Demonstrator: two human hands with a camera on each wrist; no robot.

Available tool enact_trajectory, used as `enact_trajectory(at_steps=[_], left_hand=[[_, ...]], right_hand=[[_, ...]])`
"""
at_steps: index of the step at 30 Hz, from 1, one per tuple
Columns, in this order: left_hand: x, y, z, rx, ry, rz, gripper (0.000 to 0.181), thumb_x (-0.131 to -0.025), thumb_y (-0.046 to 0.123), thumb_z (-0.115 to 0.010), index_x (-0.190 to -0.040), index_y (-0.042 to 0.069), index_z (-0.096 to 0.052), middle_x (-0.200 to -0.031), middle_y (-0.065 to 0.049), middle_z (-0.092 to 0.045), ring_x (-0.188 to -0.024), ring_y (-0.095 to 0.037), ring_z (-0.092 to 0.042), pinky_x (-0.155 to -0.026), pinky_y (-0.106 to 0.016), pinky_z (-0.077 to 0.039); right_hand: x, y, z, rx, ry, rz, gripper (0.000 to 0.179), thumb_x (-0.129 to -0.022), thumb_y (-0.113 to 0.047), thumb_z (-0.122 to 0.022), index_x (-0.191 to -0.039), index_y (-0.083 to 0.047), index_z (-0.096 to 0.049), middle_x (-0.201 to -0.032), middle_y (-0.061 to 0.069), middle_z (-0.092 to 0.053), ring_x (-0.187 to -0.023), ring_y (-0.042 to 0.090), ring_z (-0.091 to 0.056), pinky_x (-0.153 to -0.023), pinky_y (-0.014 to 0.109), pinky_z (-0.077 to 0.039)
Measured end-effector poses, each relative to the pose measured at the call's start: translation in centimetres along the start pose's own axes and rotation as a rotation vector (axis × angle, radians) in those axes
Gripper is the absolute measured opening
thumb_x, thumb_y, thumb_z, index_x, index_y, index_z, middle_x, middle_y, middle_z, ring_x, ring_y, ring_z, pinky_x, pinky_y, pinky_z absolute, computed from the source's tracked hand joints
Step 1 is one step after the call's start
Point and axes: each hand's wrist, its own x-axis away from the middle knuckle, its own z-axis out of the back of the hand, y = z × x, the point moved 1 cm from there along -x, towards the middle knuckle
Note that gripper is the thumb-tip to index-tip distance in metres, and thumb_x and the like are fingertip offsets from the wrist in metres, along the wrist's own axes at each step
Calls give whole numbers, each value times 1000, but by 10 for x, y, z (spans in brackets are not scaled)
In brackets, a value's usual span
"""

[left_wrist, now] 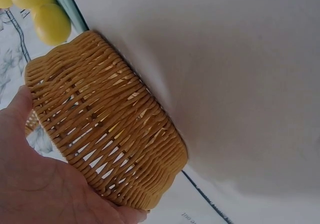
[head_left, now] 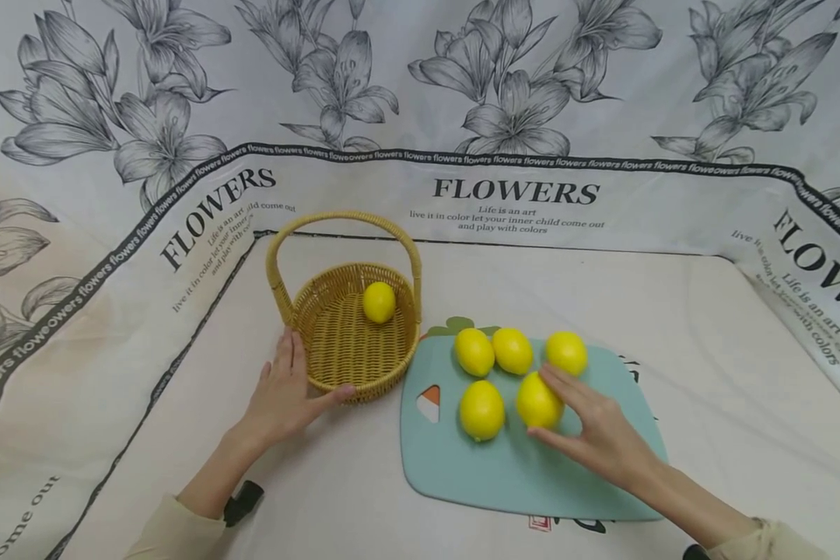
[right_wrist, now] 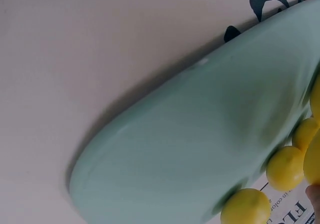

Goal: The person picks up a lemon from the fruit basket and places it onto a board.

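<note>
My left hand (head_left: 280, 400) rests against the near left side of a round woven basket (head_left: 350, 354) with a tall arched handle. Its fingers lie along the outside, and the thumb reaches to the front rim. The left wrist view shows the weave of the basket wall (left_wrist: 110, 124) up close. One lemon (head_left: 379, 302) lies inside the basket. My right hand (head_left: 602, 435) pinches another lemon (head_left: 536, 403) between thumb and fingers over a pale blue-green cutting board (head_left: 462, 478). That lemon (right_wrist: 312, 161) is partly cut off in the right wrist view.
Several more lemons (head_left: 481, 410) are on the board, grouped around the held one. The board has a cut-out hole at its left and stands just right of the basket. A white cloth (head_left: 516, 210) with printed flowers and lettering covers the table and rises behind.
</note>
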Motion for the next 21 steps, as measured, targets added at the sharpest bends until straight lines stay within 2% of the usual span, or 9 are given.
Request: enact_trajectory(at_steps=[8, 21], left_hand=[[0, 0, -1, 7, -5, 6, 122, -82, 72, -53, -149, -9, 8, -157, -29, 10, -147, -43, 2, -114, -66, -9], [0, 2, 0, 7, 0, 18, 123, -81, 72, -54, -149, -10, 7, -157, -29, 11, -147, -44, 2, -114, -65, -10]], right_hand=[[8, 6, -5, -1, -45, 19, 74, -65, -24, -88, -126, 5, -59, -127, 22, -62, -113, 40, -60, -100, -1, -19], [19, 12, -13, 2, -119, -17, 75, -67, -24, -87, -129, 6, -56, -129, 21, -61, -115, 38, -58, -101, -2, -16]])
